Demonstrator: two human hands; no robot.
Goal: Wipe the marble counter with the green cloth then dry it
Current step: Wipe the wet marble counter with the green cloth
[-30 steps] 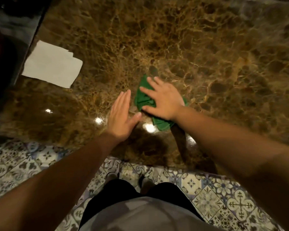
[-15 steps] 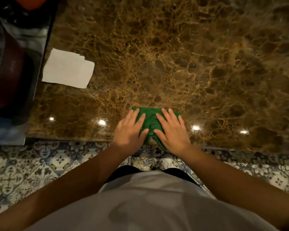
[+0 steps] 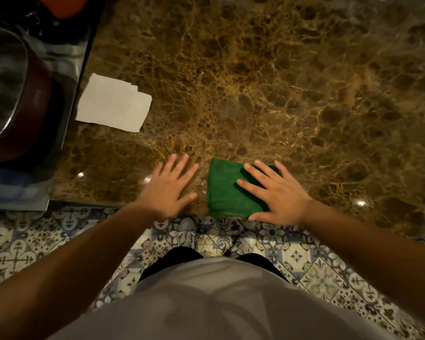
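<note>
A folded green cloth (image 3: 225, 190) lies flat at the near edge of the brown marble counter (image 3: 268, 94). My right hand (image 3: 277, 192) presses flat on the cloth's right half, fingers spread and pointing away from me. My left hand (image 3: 168, 190) rests open on the bare marble just left of the cloth, a small gap between them, fingers apart with nothing in it. A folded white paper towel (image 3: 114, 106) lies on the counter at the far left.
Left of the counter sits a steel sink (image 3: 66, 77) with a dark red bowl (image 3: 32, 111) and a metal basin in it. The counter's front edge runs under my wrists, with patterned floor tiles (image 3: 35, 246) below.
Both hands were on the cloth half a second ago; my left hand has slid left off it onto bare marble. The cloth now lies squarer under my right hand alone.
</note>
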